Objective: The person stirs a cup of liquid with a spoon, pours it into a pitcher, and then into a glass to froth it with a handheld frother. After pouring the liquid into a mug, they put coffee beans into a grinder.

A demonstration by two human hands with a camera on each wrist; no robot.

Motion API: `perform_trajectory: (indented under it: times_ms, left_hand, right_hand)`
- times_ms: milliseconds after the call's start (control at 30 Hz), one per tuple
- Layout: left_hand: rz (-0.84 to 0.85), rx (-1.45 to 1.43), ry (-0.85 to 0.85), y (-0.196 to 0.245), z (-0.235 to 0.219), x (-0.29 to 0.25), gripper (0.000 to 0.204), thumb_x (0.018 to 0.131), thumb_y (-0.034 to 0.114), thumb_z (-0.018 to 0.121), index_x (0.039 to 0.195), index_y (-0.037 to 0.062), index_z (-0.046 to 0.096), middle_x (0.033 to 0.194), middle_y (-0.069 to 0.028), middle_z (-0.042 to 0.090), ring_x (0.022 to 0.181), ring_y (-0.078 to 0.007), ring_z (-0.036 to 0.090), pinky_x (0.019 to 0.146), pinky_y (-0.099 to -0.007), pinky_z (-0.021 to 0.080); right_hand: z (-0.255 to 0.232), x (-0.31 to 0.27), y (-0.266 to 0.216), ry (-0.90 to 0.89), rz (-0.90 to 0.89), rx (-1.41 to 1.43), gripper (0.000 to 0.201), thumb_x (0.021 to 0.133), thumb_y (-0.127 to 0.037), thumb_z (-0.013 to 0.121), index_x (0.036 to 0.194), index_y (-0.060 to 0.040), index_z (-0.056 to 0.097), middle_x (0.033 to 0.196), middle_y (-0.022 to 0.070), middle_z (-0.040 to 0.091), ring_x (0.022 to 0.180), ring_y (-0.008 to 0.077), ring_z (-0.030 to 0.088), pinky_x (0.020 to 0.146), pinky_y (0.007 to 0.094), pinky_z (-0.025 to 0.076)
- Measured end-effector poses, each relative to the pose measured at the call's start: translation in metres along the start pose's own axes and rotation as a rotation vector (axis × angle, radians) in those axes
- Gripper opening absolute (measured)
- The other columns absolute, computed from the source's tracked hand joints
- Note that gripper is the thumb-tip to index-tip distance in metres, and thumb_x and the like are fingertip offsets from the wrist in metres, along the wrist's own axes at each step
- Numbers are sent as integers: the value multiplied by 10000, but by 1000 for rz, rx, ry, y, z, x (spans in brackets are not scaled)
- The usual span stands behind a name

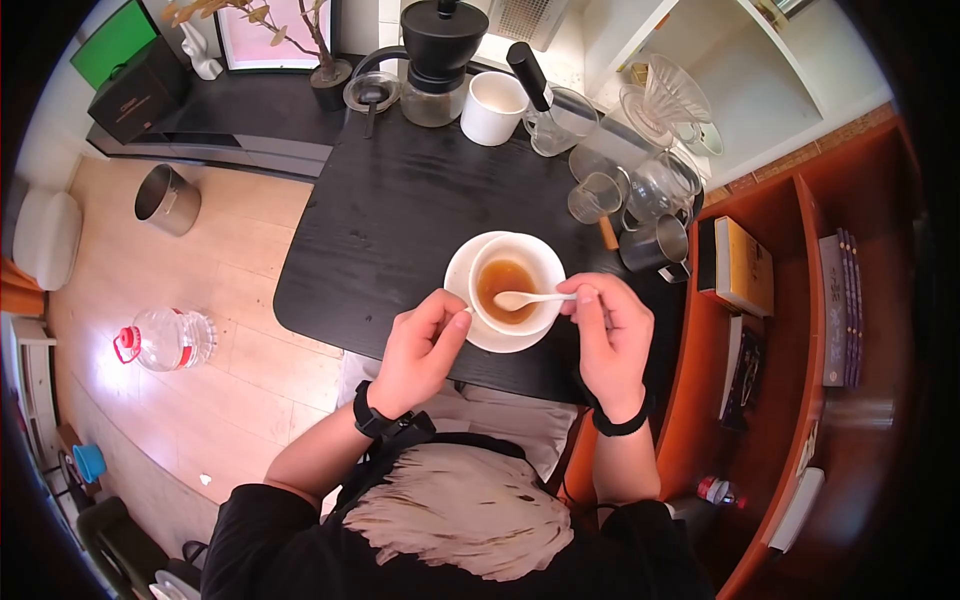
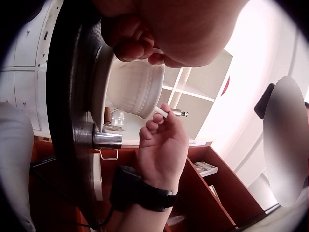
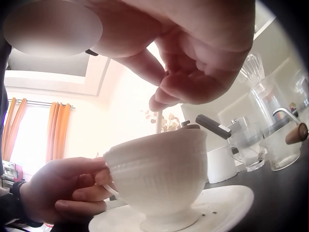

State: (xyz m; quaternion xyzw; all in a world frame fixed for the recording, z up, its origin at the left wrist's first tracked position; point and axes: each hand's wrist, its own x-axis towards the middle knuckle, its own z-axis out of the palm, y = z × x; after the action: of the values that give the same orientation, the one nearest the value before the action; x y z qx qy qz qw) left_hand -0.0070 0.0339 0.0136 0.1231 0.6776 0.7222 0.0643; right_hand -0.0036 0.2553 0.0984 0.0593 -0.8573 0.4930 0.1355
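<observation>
A white teacup (image 3: 159,174) with brown liquid (image 1: 503,275) in it stands on a white saucer (image 3: 231,199) near the front edge of the black table. My left hand (image 1: 425,348) is at the cup's left side, pinching its small handle (image 3: 112,189) between thumb and fingers. From the right, my right hand (image 1: 614,338) pinches the end of a white spoon (image 1: 545,298). The spoon's bowl lies in the liquid, and its handle crosses the cup's right rim. In the left wrist view, the left hand's fingers overlap part of the cup.
Behind the cup, the black table (image 1: 370,220) bears a coffee grinder (image 1: 432,60), a white mug (image 1: 494,108) and several glass vessels. A metal cup (image 1: 655,245) stands at the right, beside a wooden bookshelf (image 1: 690,330). On the floor at left are a water bottle (image 1: 170,338) and a bin (image 1: 168,200).
</observation>
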Motion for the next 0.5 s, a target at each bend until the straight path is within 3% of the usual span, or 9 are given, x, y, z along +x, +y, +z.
perform_trajectory:
  times_ms: [133,200,267,367,500]
  left_hand:
    - [-79,-18,24,2,1,-2,133,1045,116,593,968,8,592,651,13,525,590,-40,414,540,-245,349]
    - [-81,-21,19,3,0,-1,133,1045,116,593,967,8,593,650,13,524,590,-41,413,540,-246,349]
    - [-91,-25,21,2,0,-2,134,1045,116,593,966,8,593,649,12,523,589,-41,413,540,-246,349]
    - [12,5,5,-1,2,-1,168,1085,142,524,963,32,559,602,51,501,510,-12,420,483,-216,320]
    - [-6,-3,1,-2,1,-1,165,1085,140,526,966,30,560,609,53,500,513,-11,420,480,-215,319]
  right_hand:
    - [8,3,1,111,-67,-47,141,1009,-35,598,1055,-11,729,843,85,688,725,129,670,655,255,502]
    - [6,1,-8,-19,-14,-25,139,1007,-30,598,1048,-11,729,843,82,686,720,121,665,650,255,498]
    - [4,-1,-2,-38,-62,8,132,1005,-28,603,1048,-13,727,835,78,679,701,122,651,639,258,491]
    - [2,3,1,94,-51,-70,125,1000,-28,610,1043,-19,727,827,76,674,686,130,639,629,265,484]
    - [6,8,-11,15,-122,-88,123,990,-19,608,1003,-31,730,802,77,669,672,151,628,611,276,472]
